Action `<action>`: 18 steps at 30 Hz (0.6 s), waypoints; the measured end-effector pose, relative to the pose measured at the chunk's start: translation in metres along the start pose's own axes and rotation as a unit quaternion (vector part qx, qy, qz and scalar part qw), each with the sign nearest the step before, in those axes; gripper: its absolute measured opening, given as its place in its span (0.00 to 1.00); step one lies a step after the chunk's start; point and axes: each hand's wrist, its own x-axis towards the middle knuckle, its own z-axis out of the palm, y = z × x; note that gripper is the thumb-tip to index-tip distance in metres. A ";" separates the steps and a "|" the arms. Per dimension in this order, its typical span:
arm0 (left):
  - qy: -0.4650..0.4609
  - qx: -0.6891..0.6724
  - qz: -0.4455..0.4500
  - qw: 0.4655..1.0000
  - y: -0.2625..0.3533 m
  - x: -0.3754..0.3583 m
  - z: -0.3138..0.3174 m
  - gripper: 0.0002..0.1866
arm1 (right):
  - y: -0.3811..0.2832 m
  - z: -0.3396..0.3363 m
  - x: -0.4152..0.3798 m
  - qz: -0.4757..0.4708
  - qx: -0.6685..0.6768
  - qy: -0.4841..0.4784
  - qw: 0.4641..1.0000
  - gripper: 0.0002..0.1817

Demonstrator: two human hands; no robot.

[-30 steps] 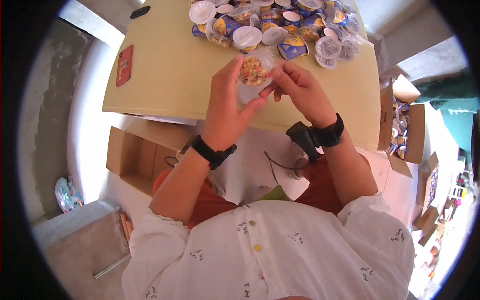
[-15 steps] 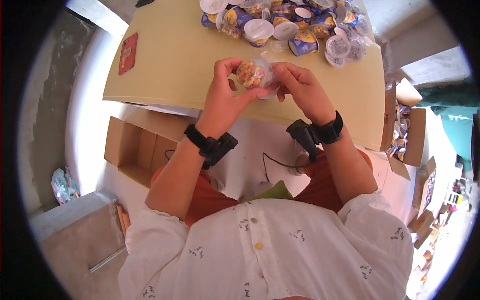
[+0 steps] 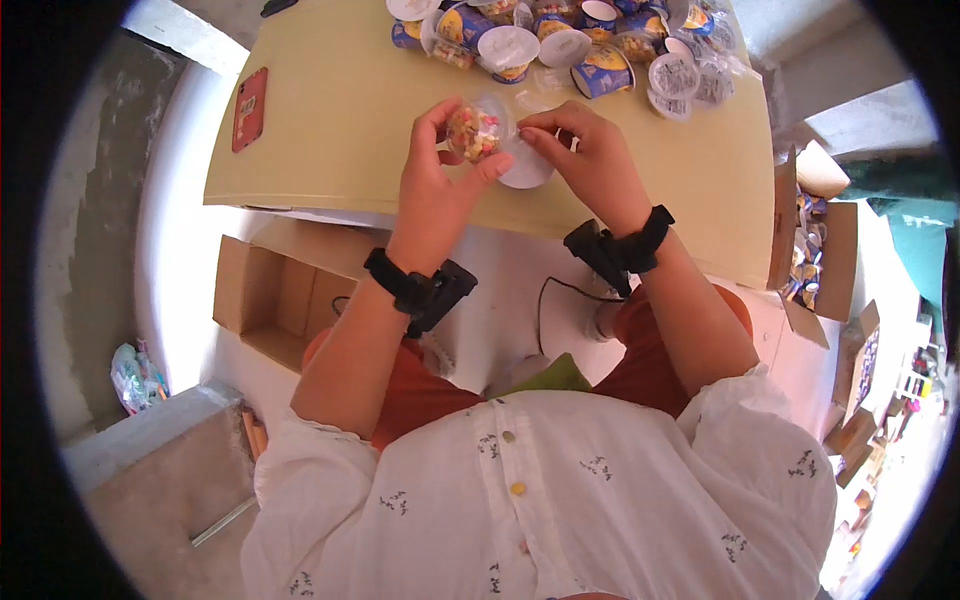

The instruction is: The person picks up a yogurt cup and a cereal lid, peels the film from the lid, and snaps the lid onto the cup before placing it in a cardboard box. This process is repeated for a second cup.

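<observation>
My left hand point(image 3: 437, 170) is wrapped round a clear plastic cup point(image 3: 474, 134) of small yellow, red and pale snack pieces, tilted over the table's near edge. Just right of it, my right hand point(image 3: 580, 148) is closed in a pinch, thumb and index fingertip together beside the cup's rim. What the pinch holds, I cannot tell. A white round lid point(image 3: 528, 170) shows below and between the hands. Beyond them, a pile of blue printed cups point(image 3: 603, 72), clear snack cups and white lids point(image 3: 509, 46) covers the far side of the table.
The yellow table point(image 3: 330, 130) carries a red phone point(image 3: 250, 110) on its left. Under its front left stands an open cardboard box point(image 3: 245, 290). Another box point(image 3: 835, 260) at the right holds several blue cups. A black cable point(image 3: 543, 310) hangs between my legs.
The cup in my left hand has moved left, away from my right hand. A gap has opened between the hands, and more of the white lid shows there.
</observation>
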 end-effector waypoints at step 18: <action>-0.021 0.199 0.150 0.968 0.003 -0.007 0.019 0.40 | 0.024 -0.004 -0.001 0.044 0.060 0.053 0.996 0.12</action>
